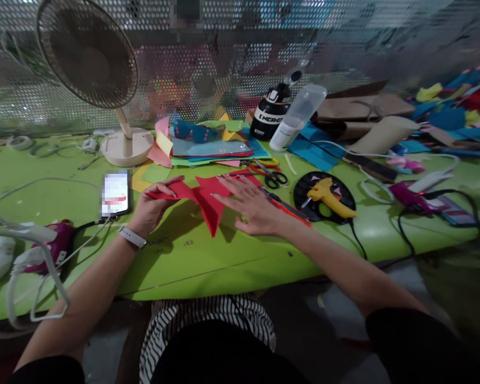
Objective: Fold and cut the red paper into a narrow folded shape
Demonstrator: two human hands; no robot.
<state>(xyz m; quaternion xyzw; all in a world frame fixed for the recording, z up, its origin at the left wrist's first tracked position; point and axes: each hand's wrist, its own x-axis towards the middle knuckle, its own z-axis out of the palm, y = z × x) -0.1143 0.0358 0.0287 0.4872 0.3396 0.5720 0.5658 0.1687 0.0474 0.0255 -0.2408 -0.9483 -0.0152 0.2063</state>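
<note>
A folded piece of red paper [210, 205] with pointed corners lies over the green tabletop between my hands. Its left end is pinched in my left hand [158, 200], thumb above and fingers below. My right hand [252, 205] rests spread and flat on the paper's right part, covering some of it. Just beyond the right hand are scissors [275, 178] with black handles. Red and black pens or cutters [290, 205] lie partly behind that hand. A yellow glue gun [326, 197] sits on a round black tray [304, 184] to the right.
A fan [126, 146] stands at the back left, with a lit phone [115, 193] in front. Behind the paper are stacked coloured sheets [212, 149], a black bottle [266, 120] and a clear bottle [298, 117]. Purple power strips [56, 248] with cables lie at both sides.
</note>
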